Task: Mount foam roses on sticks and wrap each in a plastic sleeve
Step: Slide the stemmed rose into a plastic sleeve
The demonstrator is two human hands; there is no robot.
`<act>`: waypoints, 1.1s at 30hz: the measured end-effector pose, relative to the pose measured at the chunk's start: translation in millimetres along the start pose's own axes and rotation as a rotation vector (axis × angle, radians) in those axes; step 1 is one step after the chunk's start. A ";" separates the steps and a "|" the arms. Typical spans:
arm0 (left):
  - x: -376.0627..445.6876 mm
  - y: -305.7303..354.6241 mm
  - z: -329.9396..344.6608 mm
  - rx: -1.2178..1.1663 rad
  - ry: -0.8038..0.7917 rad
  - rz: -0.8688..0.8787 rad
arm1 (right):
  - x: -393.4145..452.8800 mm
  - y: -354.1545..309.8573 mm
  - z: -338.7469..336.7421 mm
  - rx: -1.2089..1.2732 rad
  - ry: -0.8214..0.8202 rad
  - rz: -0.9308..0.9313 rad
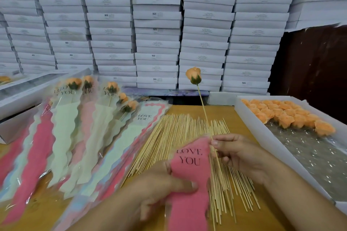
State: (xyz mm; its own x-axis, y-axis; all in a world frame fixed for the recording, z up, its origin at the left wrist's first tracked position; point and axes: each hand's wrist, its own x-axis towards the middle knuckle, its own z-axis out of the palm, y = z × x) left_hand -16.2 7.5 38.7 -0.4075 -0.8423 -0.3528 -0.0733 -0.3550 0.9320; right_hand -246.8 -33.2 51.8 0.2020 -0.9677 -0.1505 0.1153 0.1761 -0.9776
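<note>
Orange foam rose (194, 75), green calyx, thin stick (204, 112)

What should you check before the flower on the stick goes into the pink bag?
1. Rose sits on its stick: ok.
2. Right hand pinches the stick: ok.
3. Left hand holds the pink sleeve: ok.
4. Sleeve mouth is open: cannot tell, it is blurred.
5. Stick's lower end is lined up inside the sleeve: cannot tell.
6. Spare sticks and tray of roses within sight for the next one: ok.
</note>
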 end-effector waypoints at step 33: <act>28.8 9.7 -1.4 -0.289 0.229 0.234 | -4.4 1.3 12.8 -0.107 -0.017 -0.049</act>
State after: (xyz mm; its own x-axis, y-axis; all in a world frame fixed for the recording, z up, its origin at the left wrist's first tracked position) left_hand -27.4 -20.7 37.5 -0.1678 -0.9703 -0.1743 0.2685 -0.2151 0.9390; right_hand -235.0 -26.3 53.2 0.2151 -0.9714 -0.1009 0.0207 0.1078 -0.9940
